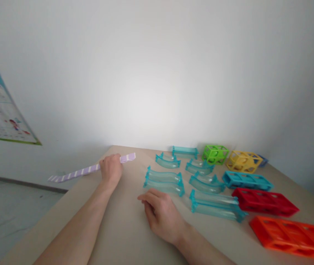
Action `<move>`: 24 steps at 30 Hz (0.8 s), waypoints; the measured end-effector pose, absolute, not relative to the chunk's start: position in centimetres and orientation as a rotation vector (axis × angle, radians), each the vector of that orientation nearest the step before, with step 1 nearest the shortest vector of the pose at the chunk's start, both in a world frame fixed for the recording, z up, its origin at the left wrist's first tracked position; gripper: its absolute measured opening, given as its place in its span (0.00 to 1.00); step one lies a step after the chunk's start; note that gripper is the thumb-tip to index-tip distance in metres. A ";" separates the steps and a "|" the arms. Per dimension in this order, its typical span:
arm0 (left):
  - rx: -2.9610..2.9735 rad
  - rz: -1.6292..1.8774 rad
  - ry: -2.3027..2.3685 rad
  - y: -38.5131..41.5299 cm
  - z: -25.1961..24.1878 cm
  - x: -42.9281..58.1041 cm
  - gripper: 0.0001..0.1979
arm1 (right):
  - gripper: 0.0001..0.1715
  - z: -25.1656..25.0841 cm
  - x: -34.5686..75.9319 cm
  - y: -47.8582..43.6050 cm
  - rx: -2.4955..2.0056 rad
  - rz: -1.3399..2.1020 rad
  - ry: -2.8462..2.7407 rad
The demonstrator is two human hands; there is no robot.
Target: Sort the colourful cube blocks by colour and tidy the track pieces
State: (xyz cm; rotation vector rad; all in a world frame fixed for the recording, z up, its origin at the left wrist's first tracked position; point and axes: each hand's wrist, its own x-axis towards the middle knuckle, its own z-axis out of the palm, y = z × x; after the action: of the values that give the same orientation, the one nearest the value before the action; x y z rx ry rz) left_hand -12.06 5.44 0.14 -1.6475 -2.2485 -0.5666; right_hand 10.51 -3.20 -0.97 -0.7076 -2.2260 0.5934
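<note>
Two bare arms of one person show, both uncovered from the lower edge of the view up to the fingertips. The left grip (111, 169) is a bare hand on a long, slim forearm, seen for most of its length. The right grip (161, 215) is a bare hand too, larger in view, with its back and knuckles showing and a shorter stretch of forearm behind it. Wrists and fingers are plain. Nails and finer marks are too blurred to tell.
</note>
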 end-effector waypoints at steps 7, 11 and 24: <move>-1.855 -0.995 -1.805 4.5 1.2 -10.3 0.10 | 0.25 -1.6 9.1 -3.5 -0.851 1.500 -1.473; -2.156 -1.305 -1.231 3.8 1.1 -8.4 0.14 | 0.33 -1.3 8.8 -3.2 -0.601 1.974 -0.984; -2.135 -1.401 -1.008 2.2 1.6 -7.3 0.14 | 0.18 -0.2 10.0 -3.5 -0.358 2.170 -1.033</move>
State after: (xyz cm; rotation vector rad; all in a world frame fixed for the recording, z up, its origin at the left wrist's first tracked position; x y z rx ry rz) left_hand -7.26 2.21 1.57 -2.1349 -1.0077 -1.4014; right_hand 9.98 -3.52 -0.18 -0.3579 -1.0328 2.1696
